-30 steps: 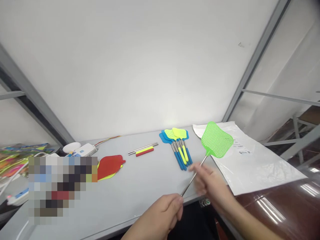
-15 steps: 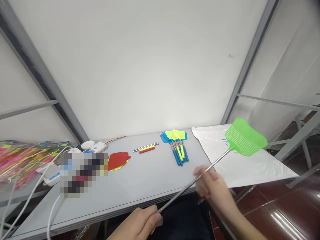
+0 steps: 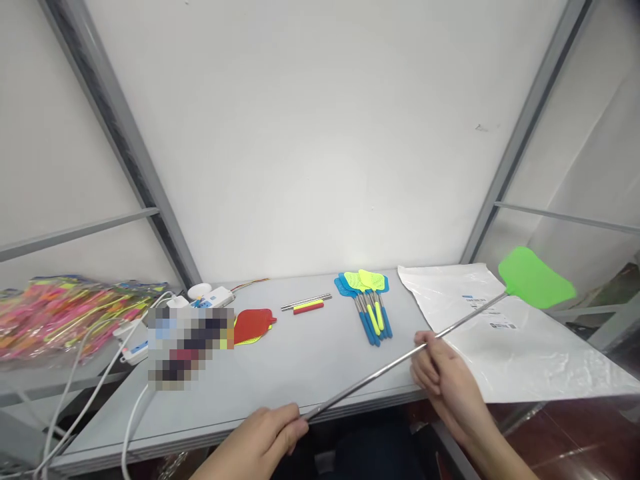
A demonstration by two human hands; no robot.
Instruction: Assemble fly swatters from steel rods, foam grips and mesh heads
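Observation:
A fly swatter [image 3: 535, 279] with a bright green paddle and a long metal telescopic rod slants across the view, its paddle high on the right. My left hand [image 3: 273, 433] is closed round the rod's lower end, so any handle there is hidden. Farther up, my right hand [image 3: 440, 370] grips the rod around its middle with curled fingers. Behind the rod, several assembled swatters [image 3: 367, 303] with blue and yellow heads and handles lie fanned on the table. Left of them rest metal rods [image 3: 306, 301], a yellow and a red handle tube [image 3: 309, 307], and loose red paddles [image 3: 254, 325] over a yellow one.
A white plastic bag [image 3: 480, 347] with a printed label overhangs the right of the grey table [image 3: 200, 413]. Power strips [image 3: 215, 298] with white cables stand at the left, beside a blurred-out patch. Clear bags of colourful items [image 3: 65, 313] lie far left.
The swatter's paddle has moved right and the visible rod looks longer. My right hand has shifted right along with it; my left hand has moved slightly left. The view has turned a little.

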